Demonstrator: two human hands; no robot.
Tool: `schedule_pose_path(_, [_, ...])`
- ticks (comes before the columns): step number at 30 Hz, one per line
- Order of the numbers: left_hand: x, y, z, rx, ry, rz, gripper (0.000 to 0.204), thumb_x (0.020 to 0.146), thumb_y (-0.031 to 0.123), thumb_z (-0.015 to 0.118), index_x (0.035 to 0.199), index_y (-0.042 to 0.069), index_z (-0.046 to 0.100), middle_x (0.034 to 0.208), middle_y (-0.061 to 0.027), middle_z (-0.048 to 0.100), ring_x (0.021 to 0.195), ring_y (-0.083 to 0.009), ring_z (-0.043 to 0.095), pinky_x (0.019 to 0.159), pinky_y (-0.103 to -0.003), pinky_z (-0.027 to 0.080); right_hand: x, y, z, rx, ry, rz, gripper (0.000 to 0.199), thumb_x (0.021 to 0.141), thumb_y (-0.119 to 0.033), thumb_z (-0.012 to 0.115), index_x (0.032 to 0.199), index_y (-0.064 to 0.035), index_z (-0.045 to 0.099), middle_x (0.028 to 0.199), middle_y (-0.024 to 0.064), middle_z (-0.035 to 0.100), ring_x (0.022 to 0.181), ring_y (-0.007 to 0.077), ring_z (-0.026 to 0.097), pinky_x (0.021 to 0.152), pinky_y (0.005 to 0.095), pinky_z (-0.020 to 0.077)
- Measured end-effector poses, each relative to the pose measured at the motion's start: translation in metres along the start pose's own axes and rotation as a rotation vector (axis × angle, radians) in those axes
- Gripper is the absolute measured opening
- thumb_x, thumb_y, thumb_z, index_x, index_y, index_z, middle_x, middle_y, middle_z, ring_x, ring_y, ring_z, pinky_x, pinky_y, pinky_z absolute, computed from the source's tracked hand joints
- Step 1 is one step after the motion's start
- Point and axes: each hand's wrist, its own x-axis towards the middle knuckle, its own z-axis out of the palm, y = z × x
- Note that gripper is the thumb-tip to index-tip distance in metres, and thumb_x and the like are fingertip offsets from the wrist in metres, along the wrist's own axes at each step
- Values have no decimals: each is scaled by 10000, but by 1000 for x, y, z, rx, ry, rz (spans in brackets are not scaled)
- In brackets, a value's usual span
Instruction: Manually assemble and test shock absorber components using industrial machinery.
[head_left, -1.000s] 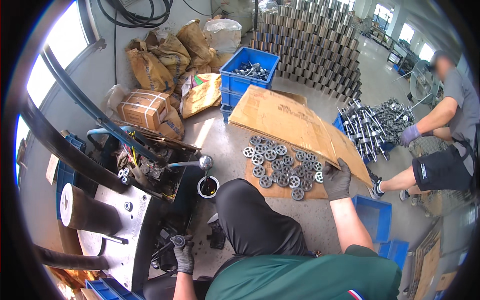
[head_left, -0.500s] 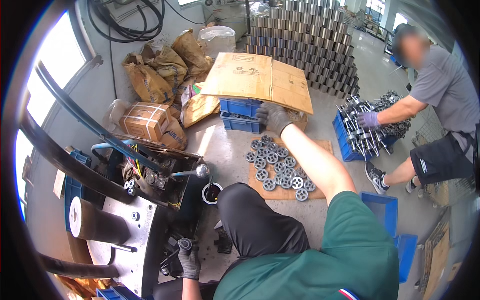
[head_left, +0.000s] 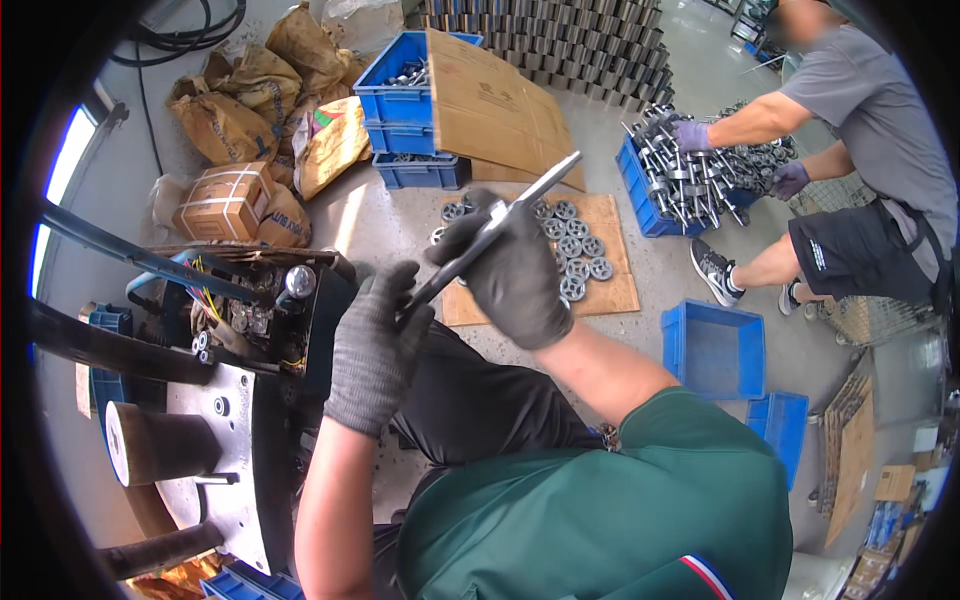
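Both my hands wear dark grey knit gloves. My right hand (head_left: 518, 278) is closed around a long silver metal shaft (head_left: 530, 198) that slants up to the right. My left hand (head_left: 372, 345) grips the lower end of the same shaft, above my lap. Behind them, round metal gears (head_left: 580, 248) lie on a wooden board (head_left: 615, 292) on the floor.
A dark press machine (head_left: 230, 420) with wires stands at my left. Blue crates (head_left: 400, 95) and a cardboard sheet (head_left: 495, 105) are ahead, brown sacks (head_left: 225, 125) at the back left. A person (head_left: 860, 160) at the right handles shafts in a blue crate (head_left: 640, 190). Empty blue bins (head_left: 715, 350) sit nearby.
My right hand came back from the cardboard by the crates, now holding a metal shaft. My left hand rose from the machine's lower edge and took the shaft's other end.
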Motion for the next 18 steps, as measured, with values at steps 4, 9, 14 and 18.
schedule_pose_path(4, [-11,-12,-5,-103,131,29,405,926,5,732,1318,37,636,1240,-161,665,1063,-279,710,860,-347,615,19,-43,-103,-148,419,38,262,973,-376,736,929,-165,588,672,24,670,603,158,627,780,396,557])
schedule_pose_path(9, [-101,-57,-52,21,283,65,313,981,13,630,1293,11,648,1198,-154,687,1083,-269,678,960,-361,544,-35,-83,-305,-648,750,-5,206,845,-75,794,978,-118,642,774,6,647,615,123,598,564,275,506])
schedule_pose_path(14, [-210,-178,-47,12,365,-283,267,1013,24,593,1271,-5,655,1180,-121,702,1075,-208,665,989,-363,523,-84,-77,-396,-723,1097,18,193,855,6,748,993,-98,662,749,13,655,583,135,599,517,290,479])
schedule_pose_path(18, [-286,-272,-19,-38,284,-654,259,1020,31,578,1262,-8,661,1180,-109,705,1096,-191,645,1011,-353,508,-94,-48,-417,-729,989,-95,230,877,0,748,1064,-88,649,847,21,680,647,146,636,567,293,512])
